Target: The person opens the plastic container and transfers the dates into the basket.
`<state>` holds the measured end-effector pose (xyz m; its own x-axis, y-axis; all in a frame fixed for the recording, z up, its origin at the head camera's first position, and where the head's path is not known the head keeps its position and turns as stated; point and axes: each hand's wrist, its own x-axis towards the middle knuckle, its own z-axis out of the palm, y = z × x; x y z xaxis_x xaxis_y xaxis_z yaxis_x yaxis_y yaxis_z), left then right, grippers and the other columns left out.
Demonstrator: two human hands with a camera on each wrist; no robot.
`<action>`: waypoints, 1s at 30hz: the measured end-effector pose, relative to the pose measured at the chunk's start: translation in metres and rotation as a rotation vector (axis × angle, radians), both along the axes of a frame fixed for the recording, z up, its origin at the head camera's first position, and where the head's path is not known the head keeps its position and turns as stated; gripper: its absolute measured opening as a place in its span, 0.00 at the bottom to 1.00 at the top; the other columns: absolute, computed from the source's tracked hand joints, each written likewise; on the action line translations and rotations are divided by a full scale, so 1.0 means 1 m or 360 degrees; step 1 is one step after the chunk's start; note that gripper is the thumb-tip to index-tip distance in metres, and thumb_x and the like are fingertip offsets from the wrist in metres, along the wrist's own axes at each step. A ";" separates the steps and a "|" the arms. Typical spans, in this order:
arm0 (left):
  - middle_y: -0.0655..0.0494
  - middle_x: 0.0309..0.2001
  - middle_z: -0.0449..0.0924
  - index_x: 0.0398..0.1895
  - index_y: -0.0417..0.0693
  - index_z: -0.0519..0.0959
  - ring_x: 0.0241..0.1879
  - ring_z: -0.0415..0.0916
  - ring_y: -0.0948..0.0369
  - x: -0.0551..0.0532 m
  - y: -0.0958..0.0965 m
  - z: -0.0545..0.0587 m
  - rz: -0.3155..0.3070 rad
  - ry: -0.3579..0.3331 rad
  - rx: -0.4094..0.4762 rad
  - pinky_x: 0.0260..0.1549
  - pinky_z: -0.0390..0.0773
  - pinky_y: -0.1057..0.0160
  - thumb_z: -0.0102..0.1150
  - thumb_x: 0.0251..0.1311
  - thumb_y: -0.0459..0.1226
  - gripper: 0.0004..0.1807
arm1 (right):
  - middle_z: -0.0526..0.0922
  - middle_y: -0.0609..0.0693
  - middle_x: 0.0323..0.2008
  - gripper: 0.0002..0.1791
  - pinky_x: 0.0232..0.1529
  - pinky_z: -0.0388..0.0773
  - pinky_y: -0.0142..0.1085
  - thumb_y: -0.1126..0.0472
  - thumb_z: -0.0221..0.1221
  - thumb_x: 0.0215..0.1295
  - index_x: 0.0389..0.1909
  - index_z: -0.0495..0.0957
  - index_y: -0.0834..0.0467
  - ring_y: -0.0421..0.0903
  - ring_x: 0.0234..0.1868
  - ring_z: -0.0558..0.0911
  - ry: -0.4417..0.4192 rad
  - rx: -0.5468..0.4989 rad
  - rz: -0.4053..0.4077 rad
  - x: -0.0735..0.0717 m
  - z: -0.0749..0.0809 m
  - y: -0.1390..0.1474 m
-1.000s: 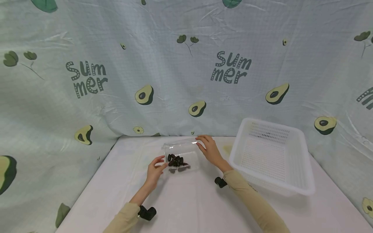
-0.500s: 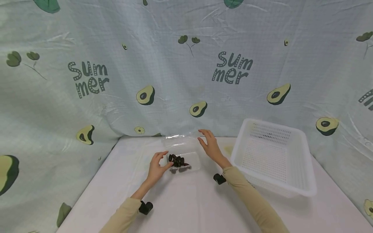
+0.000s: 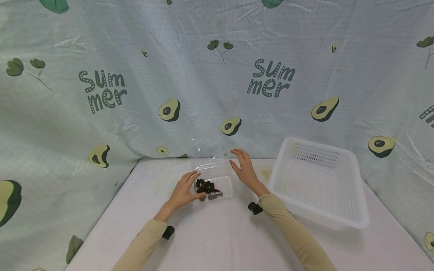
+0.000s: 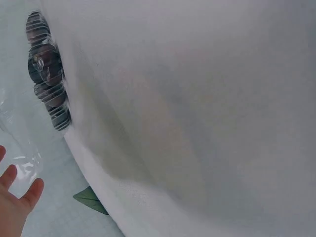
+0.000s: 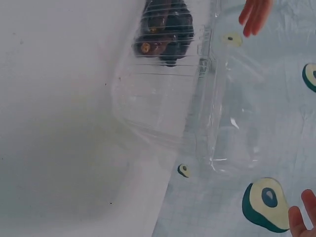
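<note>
The clear box (image 3: 225, 185) sits on the bench (image 3: 207, 237) between the two hands, its lid (image 5: 236, 133) up and dark fruit (image 3: 205, 186) inside. The left hand (image 3: 183, 192), fingers and thumb spread, is at the box's left end; contact is unclear. The right hand (image 3: 246, 172) hovers beyond the right end, fingers apart, holding nothing.

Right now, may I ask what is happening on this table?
A person works at a clear plastic box on the table. Its lid stands open at the back, and dark oval pieces lie in its left part. The left hand is at the box's left end, the right hand beside the lid; whether either touches is unclear. A white basket stands to the right.
</note>
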<state>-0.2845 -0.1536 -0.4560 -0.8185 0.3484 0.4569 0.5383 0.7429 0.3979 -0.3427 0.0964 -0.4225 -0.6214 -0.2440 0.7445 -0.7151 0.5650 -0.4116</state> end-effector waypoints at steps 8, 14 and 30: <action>0.43 0.66 0.55 0.64 0.46 0.60 0.66 0.50 0.43 -0.009 0.000 0.002 0.0040 -0.0134 -0.0243 0.55 0.59 0.39 0.60 0.45 0.56 0.44 | 0.74 0.57 0.48 0.19 0.46 0.70 0.46 0.63 0.59 0.56 0.49 0.72 0.64 0.53 0.49 0.73 0.0087 0.0299 0.0052 0.003 -0.009 -0.013; 0.44 0.69 0.47 0.68 0.50 0.54 0.69 0.41 0.45 -0.017 0.001 0.000 0.0047 -0.0274 -0.0381 0.58 0.51 0.36 0.53 0.48 0.61 0.46 | 0.75 0.54 0.47 0.19 0.38 0.72 0.43 0.58 0.61 0.55 0.47 0.73 0.59 0.51 0.44 0.74 0.0102 0.0580 -0.0022 0.004 -0.023 -0.023; 0.39 0.69 0.41 0.69 0.45 0.47 0.69 0.32 0.43 -0.026 0.008 -0.001 0.0068 -0.0424 -0.0528 0.59 0.38 0.34 0.45 0.44 0.70 0.55 | 0.75 0.50 0.47 0.25 0.45 0.70 0.46 0.49 0.62 0.52 0.50 0.73 0.56 0.48 0.48 0.70 -0.0304 0.1092 -0.0001 0.000 -0.036 -0.043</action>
